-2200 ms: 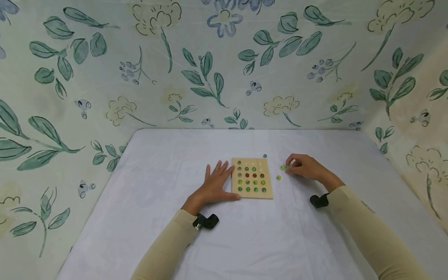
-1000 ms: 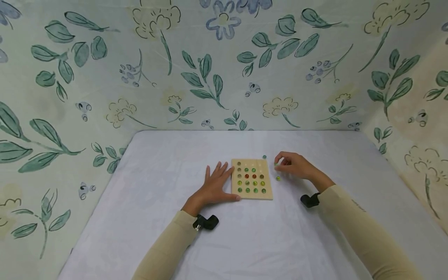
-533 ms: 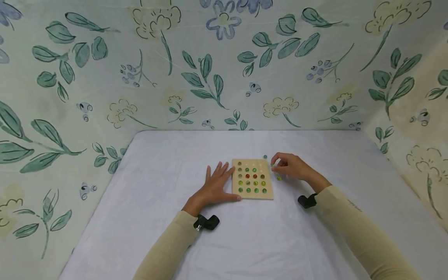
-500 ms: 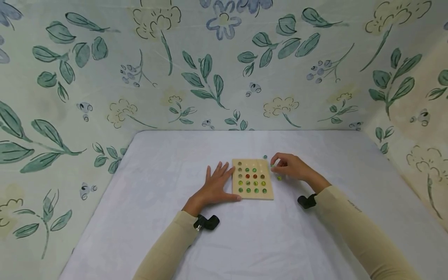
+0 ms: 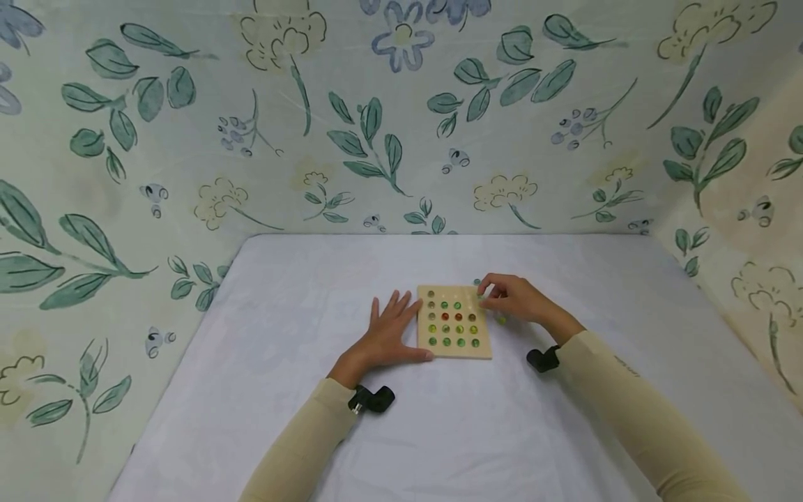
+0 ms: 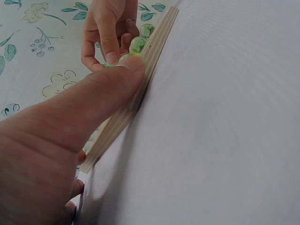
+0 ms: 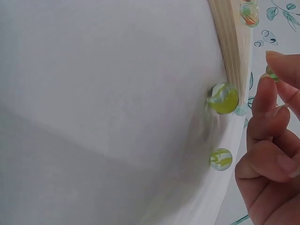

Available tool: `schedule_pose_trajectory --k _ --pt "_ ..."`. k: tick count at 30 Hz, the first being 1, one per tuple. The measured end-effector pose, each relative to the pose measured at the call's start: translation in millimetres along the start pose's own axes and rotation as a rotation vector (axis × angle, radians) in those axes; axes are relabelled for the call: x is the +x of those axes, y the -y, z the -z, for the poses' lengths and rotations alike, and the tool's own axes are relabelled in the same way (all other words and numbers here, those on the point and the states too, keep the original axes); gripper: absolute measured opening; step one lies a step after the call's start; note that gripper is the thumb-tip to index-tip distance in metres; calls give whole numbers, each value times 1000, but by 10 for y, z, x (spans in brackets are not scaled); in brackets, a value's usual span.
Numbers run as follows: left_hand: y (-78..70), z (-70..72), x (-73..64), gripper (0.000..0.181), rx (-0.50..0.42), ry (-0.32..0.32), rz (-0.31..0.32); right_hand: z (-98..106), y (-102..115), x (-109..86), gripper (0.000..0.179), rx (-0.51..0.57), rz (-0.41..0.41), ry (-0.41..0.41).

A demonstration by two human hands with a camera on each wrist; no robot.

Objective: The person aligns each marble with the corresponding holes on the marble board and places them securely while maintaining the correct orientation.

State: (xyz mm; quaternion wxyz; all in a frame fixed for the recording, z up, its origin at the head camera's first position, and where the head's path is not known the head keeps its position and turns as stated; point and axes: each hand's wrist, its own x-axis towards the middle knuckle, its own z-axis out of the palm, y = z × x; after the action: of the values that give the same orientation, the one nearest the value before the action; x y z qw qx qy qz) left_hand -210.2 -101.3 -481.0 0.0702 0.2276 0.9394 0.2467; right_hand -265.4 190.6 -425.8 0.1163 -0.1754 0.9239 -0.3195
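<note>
My right hand (image 5: pixel 513 298) pinches a green marble (image 7: pixel 272 73) between thumb and index finger, over the right edge of a square wooden board (image 5: pixel 465 293). Rows of marbles sit in the board, mostly green and yellow-green, with red ones (image 5: pixel 445 316) in a middle row; bare spots show toward its back right. At the board's left side, my left hand (image 5: pixel 387 338) lies with fingers spread, fingertips by the left edge and thumb against the near edge. In the left wrist view that thumb (image 6: pixel 110 82) touches the board's side, hiding part of the marble row.
Two yellow-green marbles lie on the white cloth right of the board, a nearer one (image 7: pixel 224 98) and a farther one (image 7: pixel 221 159) in the right wrist view. A bluish marble (image 5: pixel 477 282) rests by the back right corner. Floral fabric (image 5: pixel 401 139) hangs behind the table.
My right hand has picked up the green marble right of the board and moved left with it, up to the board's right edge. The left hand has stayed in place.
</note>
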Motion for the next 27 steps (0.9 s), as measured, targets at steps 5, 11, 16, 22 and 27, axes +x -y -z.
schedule_pose_trajectory --k 5,11,16,22,27 --pt "-11 6 -4 109 7 3 4 -35 -4 33 19 9 25 7" --pt "-2 1 -6 108 15 2 -1 -58 14 72 17 13 10 28" --pt "-17 9 -12 108 11 16 13 -66 37 69 18 9 -24 41" --pt "-20 16 -15 109 10 20 17 -80 32 89 17 2 -15 44" --pt "3 0 2 109 9 16 14 -93 27 102 17 -3 3 51"
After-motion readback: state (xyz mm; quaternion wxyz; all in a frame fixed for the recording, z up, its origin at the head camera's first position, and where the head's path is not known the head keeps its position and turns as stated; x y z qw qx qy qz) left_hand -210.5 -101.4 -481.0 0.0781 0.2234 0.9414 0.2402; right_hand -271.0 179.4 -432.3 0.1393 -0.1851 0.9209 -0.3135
